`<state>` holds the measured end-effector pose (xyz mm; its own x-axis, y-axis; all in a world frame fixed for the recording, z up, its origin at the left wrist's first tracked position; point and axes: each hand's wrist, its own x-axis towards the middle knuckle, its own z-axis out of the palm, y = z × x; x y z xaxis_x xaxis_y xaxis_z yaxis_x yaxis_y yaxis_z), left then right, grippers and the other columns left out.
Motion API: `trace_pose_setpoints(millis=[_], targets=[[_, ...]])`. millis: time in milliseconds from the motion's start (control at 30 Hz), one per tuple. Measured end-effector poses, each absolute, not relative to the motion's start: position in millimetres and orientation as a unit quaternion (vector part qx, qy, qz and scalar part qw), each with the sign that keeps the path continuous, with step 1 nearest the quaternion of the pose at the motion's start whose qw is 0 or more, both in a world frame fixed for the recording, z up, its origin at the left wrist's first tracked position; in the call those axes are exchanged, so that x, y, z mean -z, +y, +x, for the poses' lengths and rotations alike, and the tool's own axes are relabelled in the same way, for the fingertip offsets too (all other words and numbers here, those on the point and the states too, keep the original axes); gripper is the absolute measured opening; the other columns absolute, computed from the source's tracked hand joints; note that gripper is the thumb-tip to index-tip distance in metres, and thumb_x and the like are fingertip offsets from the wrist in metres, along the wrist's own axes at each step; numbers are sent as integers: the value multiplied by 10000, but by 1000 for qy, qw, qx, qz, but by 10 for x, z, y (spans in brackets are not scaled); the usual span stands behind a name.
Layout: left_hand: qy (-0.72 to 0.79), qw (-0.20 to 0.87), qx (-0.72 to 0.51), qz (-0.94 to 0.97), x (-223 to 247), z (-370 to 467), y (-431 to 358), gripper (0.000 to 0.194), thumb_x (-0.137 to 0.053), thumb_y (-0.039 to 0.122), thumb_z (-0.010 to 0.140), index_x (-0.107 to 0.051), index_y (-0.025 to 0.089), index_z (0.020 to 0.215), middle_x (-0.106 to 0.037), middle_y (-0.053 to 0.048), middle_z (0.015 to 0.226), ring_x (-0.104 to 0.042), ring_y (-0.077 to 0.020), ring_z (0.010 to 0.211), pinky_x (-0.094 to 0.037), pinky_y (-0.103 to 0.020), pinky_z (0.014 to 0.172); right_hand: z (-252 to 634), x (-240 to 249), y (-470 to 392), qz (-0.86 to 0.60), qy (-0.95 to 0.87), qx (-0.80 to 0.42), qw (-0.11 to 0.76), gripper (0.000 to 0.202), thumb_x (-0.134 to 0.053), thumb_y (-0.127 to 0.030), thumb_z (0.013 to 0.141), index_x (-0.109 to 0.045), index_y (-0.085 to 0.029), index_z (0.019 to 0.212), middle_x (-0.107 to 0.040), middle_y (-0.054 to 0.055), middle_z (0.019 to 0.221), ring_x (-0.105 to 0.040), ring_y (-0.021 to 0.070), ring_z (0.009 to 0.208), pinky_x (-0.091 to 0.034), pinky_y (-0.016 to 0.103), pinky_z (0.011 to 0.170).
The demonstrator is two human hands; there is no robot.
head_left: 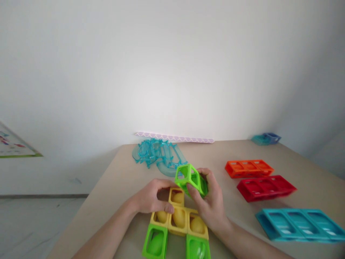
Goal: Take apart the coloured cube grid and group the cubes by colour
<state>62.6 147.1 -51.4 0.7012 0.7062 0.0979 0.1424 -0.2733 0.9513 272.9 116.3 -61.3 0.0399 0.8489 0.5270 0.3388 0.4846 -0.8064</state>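
My right hand [212, 201] grips a green open-framed block piece [192, 180], raised and tilted just above the yellow blocks. My left hand [152, 197] has its thumb and fingers closed around the top of the yellow block group [178, 219]. Those joined yellow cubes have rounded yellow shapes inside. Below them, a green cube [155, 241] adjoins at the lower left and another green cube [198, 248] at the lower right, partly cut off by the frame edge.
Translucent blue track parts [157, 153] lie at the back beside a patterned strip [175, 138]. To the right are orange [249, 168], red [266, 187] and teal [302, 225] three-cube rows. Blue pieces [266, 138] rest in the far right corner of the table [88, 226].
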Motion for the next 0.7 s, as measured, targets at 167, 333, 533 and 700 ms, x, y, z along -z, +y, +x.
trace_pose_setpoints(millis=[167,333,533,700], targets=[[313,515,-385,699,605,638,1464,767,-779,377,706,-456,231,1386,-613,-96,1203,-614,-234,987,-469,-373,931,2784,543,1267,-432,-709,-260,492,348,-695,-333,813,-554,-222,1111,-605,33,991,-592,199,900,-469,306,797],[335,499,-447,662,638,705,1447,580,-773,269,730,-561,202,1266,-631,-100,1182,-606,-220,1012,-461,-348,946,2839,528,1323,-385,-755,-270,457,508,-724,-313,796,-525,-245,1258,-576,58,1147,-568,223,1056,-456,321,900],[292,579,-491,581,584,688,1472,468,-828,240,655,-623,176,1071,-695,-83,1044,-646,-221,958,-507,-335,870,2859,593,1349,-355,-733,-313,489,577,-628,-190,830,-413,-249,1363,-549,70,1260,-527,229,1162,-413,367,1000],[301,560,-496,592,596,699,1457,464,-830,264,647,-626,172,1054,-688,-83,1038,-640,-223,949,-501,-340,868,2839,653,1385,-377,-681,-358,516,409,-619,-122,785,-528,-228,1170,-621,47,1108,-606,211,1007,-495,338,869]])
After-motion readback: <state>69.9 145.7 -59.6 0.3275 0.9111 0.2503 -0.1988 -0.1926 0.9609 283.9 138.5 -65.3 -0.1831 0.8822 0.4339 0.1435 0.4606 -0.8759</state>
